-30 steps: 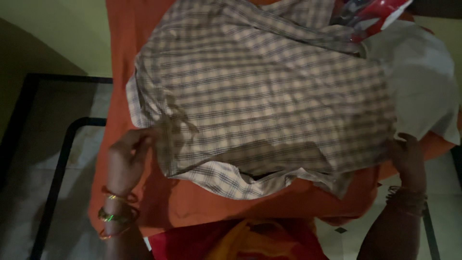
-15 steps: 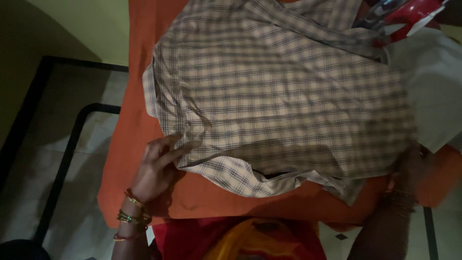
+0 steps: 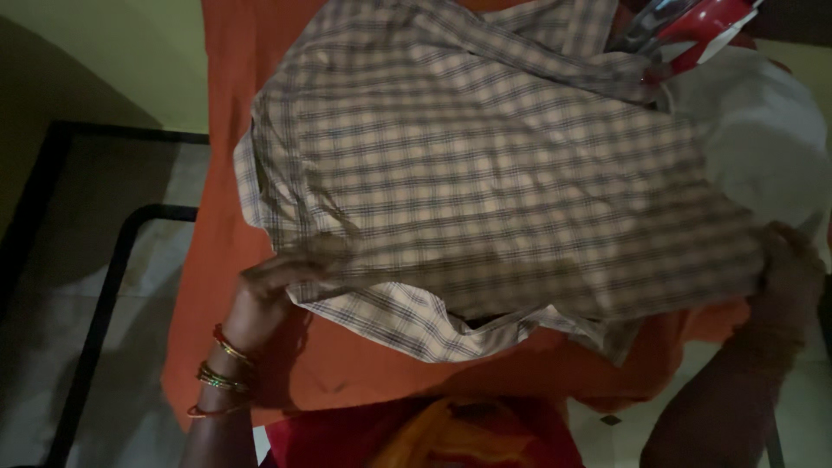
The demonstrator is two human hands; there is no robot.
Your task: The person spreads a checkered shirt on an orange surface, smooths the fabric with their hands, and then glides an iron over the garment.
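- Hands first: left hand [image 3: 264, 299] is closed on the near left hem of the checked shirt [image 3: 494, 191], fingers curled over the cloth edge; right hand [image 3: 793, 264] grips the shirt's near right edge, though shadow hides how tightly.
- Location: the shirt lies spread across the orange-covered bench [image 3: 347, 381], covering most of its top; its near hem stops short of the bench's near edge.
- Risk, largest: the shirt is held at two points only, with the wide middle unsupported. An uneven pull from either hand would likely drag the body askew and set new creases.
- Risk, next: beyond the shirt's far right corner sits a red and white object [image 3: 706, 26], seemingly touching the cloth, though contact is not certain. A tug toward the near edge could shift or topple it.
- Risk, lesser: a pale white cloth [image 3: 763, 139] lies just right of the shirt, partly under it; it may be carried along if the shirt slides.
- Risk, smallest: bangles [image 3: 224, 373] on the left wrist sit near the shirt's hem and could snag loose fabric.
- Condition of shirt: beige with a dark check, light woven cloth, visibly rumpled; folds gather at the left side and a flap is turned under along the near hem. Lighting is dim, so stains cannot be judged.
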